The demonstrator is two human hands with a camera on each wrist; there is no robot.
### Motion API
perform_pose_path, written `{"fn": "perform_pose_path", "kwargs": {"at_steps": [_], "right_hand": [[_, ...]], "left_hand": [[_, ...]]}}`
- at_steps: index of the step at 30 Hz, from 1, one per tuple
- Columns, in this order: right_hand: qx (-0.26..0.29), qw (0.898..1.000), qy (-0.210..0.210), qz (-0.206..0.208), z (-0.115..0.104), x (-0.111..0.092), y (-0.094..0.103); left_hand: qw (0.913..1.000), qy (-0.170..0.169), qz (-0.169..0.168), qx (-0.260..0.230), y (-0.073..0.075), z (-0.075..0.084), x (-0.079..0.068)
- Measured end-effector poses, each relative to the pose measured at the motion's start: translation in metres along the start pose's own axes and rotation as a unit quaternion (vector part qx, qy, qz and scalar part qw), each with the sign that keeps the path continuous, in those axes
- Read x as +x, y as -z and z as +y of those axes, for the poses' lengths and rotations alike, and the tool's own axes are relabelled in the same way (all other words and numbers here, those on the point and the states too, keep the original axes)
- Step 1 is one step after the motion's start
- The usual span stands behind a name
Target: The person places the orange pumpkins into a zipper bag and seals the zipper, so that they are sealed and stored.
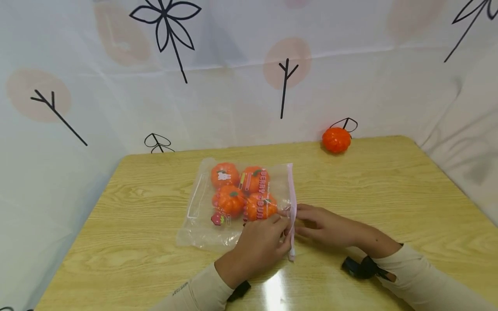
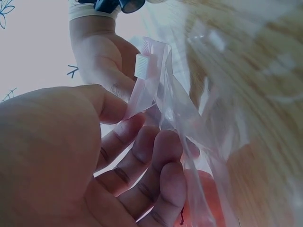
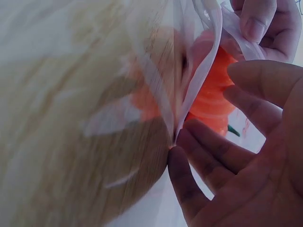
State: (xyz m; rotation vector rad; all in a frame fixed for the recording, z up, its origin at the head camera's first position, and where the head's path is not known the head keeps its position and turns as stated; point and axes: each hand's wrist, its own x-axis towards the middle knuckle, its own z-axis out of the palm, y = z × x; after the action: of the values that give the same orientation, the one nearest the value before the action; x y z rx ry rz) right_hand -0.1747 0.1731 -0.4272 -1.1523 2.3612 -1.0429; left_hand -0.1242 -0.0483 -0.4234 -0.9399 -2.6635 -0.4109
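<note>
A clear zip bag (image 1: 202, 216) with pink print lies flat on the table, its pink zip edge (image 1: 290, 185) toward the right. Several small orange toy pumpkins (image 1: 229, 201) with green stems are inside it. My left hand (image 1: 261, 244) pinches the zip edge near its front end, thumb against forefinger. A white slider (image 2: 141, 66) sits on the strip close by in the left wrist view. My right hand (image 1: 327, 225) is at the bag's mouth, its fairly straight fingertips touching the lip and its thumb apart. The lips part between the hands in the right wrist view.
Another orange pumpkin (image 1: 336, 140) sits at the table's back edge, right of the bag. Behind the wooden table (image 1: 389, 181) hangs a white cloth (image 1: 233, 99) with black plant drawings and peach spots. Black wrist straps (image 1: 363, 268) show at the sleeves.
</note>
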Motion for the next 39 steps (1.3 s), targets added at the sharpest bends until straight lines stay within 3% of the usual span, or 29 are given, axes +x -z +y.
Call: {"fn": "perform_pose_path", "kwargs": {"at_steps": [10,16,26,30,34,39], "right_hand": [[-0.004,1.000,-0.004,0.010,0.001,0.001,0.000],[0.003,0.999,-0.004,0.041,0.001,0.002,0.006],[-0.038,0.990,-0.072,0.113,0.003,-0.003,0.021],[-0.075,0.983,-0.100,0.134,0.008,0.001,0.035],[-0.130,0.971,-0.129,0.153,0.015,0.008,0.056],[-0.260,0.944,-0.129,0.153,0.027,0.013,0.080]], "left_hand": [[0.9999,0.003,-0.016,0.007,-0.001,0.000,0.000],[0.9994,0.004,-0.016,0.030,0.000,0.000,0.002],[0.9985,0.025,-0.046,0.018,-0.001,0.001,-0.002],[0.9976,0.034,-0.058,0.012,-0.001,0.002,-0.003],[0.9981,0.034,-0.050,0.017,-0.002,0.001,-0.005],[0.9990,0.020,-0.031,0.023,-0.003,0.000,-0.002]]}}
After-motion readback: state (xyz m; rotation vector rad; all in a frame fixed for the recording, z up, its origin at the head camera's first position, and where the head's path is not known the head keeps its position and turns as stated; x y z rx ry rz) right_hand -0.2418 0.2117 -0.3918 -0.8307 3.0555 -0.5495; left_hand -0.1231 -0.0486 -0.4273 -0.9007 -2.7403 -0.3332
